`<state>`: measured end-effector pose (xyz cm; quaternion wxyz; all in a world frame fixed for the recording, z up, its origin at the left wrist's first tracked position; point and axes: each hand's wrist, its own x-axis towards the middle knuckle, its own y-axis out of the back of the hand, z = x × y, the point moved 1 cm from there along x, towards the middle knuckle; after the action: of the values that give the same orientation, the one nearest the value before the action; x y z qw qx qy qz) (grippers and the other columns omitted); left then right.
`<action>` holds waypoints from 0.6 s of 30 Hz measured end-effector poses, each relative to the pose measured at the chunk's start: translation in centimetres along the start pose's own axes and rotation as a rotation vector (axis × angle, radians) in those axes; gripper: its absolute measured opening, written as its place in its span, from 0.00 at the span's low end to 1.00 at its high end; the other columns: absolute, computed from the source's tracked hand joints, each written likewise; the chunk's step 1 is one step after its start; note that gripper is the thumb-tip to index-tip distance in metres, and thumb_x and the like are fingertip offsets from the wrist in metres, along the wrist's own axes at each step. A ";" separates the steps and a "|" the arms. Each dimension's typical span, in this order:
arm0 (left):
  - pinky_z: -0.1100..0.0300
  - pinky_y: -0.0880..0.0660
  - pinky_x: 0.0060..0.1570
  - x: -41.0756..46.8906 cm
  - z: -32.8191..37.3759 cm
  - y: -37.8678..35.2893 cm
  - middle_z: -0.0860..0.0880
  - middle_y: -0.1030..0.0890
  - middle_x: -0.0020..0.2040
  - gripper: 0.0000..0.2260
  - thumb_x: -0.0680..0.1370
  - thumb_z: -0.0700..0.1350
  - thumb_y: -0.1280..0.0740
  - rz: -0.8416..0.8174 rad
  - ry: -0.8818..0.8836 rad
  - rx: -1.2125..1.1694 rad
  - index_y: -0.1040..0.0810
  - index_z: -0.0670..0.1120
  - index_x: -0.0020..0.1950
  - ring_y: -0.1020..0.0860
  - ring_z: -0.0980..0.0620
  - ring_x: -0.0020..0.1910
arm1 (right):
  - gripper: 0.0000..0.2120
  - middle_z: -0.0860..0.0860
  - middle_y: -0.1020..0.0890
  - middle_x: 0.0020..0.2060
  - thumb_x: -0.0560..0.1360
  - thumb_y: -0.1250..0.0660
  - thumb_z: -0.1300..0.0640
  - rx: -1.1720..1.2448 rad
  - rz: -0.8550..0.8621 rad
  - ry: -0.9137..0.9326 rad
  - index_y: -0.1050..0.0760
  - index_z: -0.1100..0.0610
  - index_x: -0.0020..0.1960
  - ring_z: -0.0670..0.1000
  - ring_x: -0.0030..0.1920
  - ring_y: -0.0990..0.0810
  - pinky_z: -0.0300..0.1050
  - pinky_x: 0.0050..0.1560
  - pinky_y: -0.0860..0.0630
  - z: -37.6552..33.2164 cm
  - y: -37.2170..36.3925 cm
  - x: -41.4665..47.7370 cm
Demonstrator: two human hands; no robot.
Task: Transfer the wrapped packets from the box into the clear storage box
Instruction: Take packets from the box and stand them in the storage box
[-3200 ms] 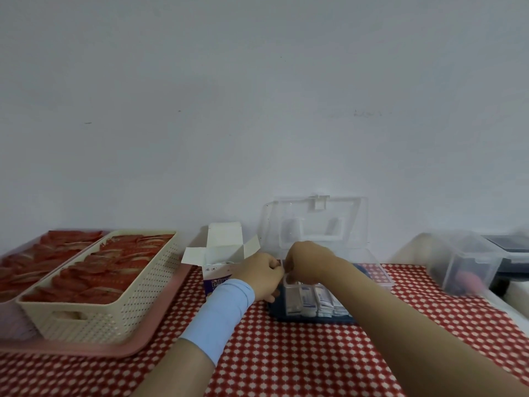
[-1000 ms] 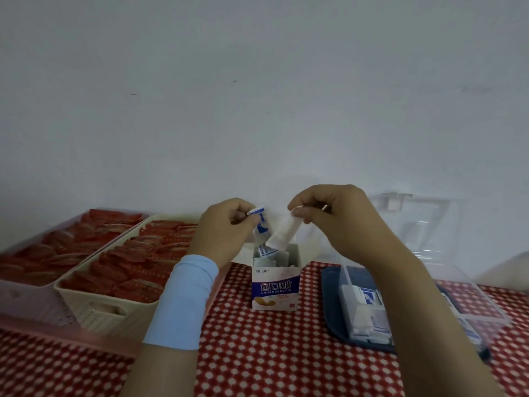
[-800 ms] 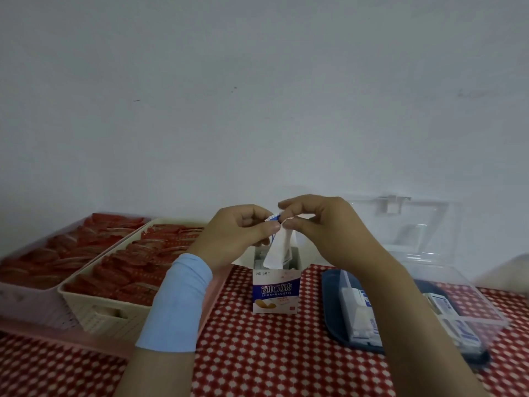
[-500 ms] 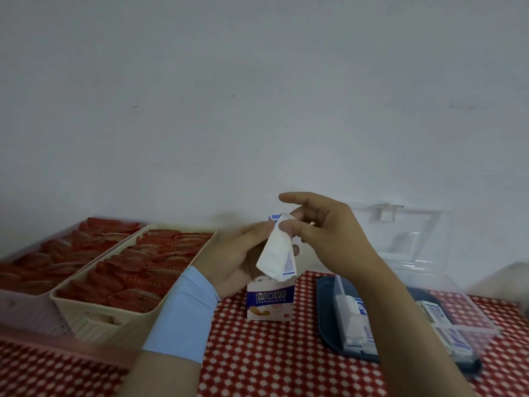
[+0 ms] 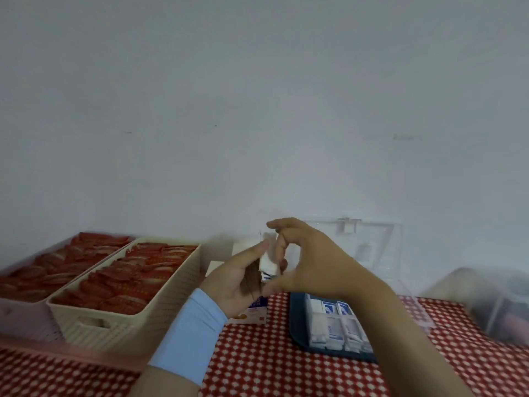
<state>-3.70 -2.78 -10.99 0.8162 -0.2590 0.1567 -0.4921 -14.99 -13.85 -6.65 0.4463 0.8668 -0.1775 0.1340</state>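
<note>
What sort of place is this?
Likely a home or small workroom set up for sorting: a red checked tablecloth, a basket of red packets, and a clear storage box against a bare wall.

Showed red-and-white checks on cloth, cream on basket, pale blue on sleeve, navy on tray, white-and-blue on packet.

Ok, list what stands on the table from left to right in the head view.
Bin of red packets → cream basket → small cardboard box → clear storage box → blurred clear container.
</note>
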 end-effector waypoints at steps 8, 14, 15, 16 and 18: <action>0.59 0.20 0.35 -1.3 -1.4 -3.9 0.43 0.18 0.43 0.12 0.77 0.47 0.34 -0.051 0.011 -0.047 0.20 0.40 0.53 0.17 0.50 0.39 | 0.20 0.43 0.23 0.50 0.57 0.17 0.50 -0.070 0.004 0.065 0.28 0.52 0.36 0.49 0.48 0.19 0.50 0.45 0.20 -0.6 1.5 -2.4; 0.57 0.18 0.42 -1.0 -2.2 -5.9 0.41 0.18 0.47 0.13 0.75 0.48 0.31 -0.092 -0.012 -0.063 0.15 0.40 0.51 0.17 0.48 0.44 | 0.18 0.35 0.26 0.55 0.58 0.18 0.53 -0.087 0.073 0.052 0.27 0.52 0.37 0.45 0.37 0.19 0.42 0.43 0.20 -0.9 3.8 -4.4; 0.57 0.18 0.41 -1.0 -2.3 -6.3 0.41 0.18 0.46 0.12 0.75 0.47 0.31 -0.099 -0.012 -0.057 0.15 0.40 0.50 0.17 0.48 0.44 | 0.18 0.34 0.26 0.52 0.58 0.19 0.52 -0.078 0.075 0.055 0.27 0.51 0.36 0.46 0.40 0.18 0.43 0.42 0.20 -0.8 4.1 -4.8; 0.57 0.18 0.40 -1.1 -2.4 -6.6 0.41 0.17 0.45 0.12 0.75 0.47 0.31 -0.107 -0.009 -0.047 0.14 0.40 0.49 0.17 0.48 0.43 | 0.18 0.33 0.26 0.50 0.58 0.19 0.52 -0.073 0.069 0.059 0.28 0.51 0.36 0.46 0.45 0.17 0.43 0.43 0.20 -0.7 4.3 -5.0; 0.57 0.19 0.40 -1.3 -2.5 -7.2 0.41 0.17 0.44 0.11 0.76 0.47 0.32 -0.120 0.011 -0.025 0.15 0.40 0.48 0.17 0.48 0.43 | 0.18 0.32 0.26 0.49 0.57 0.17 0.50 -0.050 0.037 0.037 0.26 0.51 0.36 0.43 0.54 0.19 0.43 0.48 0.20 -0.5 4.9 -5.6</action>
<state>-10.80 -5.05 -8.82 0.7811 -0.2753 0.1514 -0.5396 -22.21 -15.03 -4.97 0.4686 0.8492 -0.1887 0.1537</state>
